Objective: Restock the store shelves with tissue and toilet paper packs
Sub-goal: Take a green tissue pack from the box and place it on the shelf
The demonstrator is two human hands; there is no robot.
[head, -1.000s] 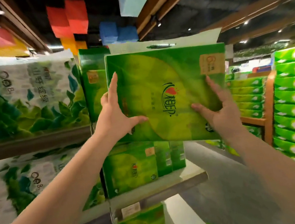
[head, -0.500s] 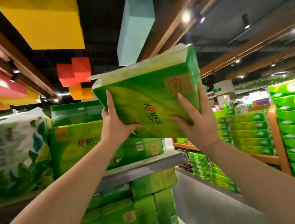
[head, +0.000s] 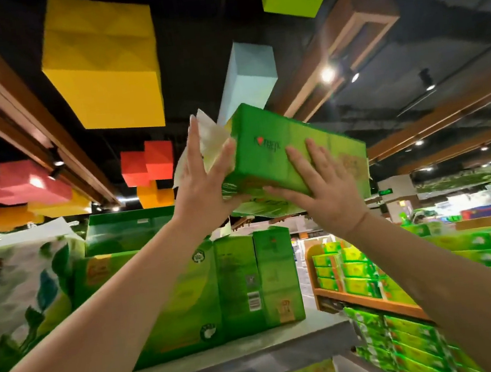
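The glossy green plastic-wrapped tissue pack (head: 292,153) is raised overhead between our hands: left hand (head: 204,184) flat-fingered against its crinkled white end, right hand (head: 320,186) spread beneath, above the grey shelf (head: 241,351) of upright green packs (head: 240,284).

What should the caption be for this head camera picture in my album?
Both hands, left hand and right hand, lift a green tissue pack above the stocked shelf.

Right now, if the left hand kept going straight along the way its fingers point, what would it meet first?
The left hand points up, past the white flap of the green pack it carries. Beyond the fingertips only dark ceiling shows; the yellow block hangs off to the left. Depth is unclear.
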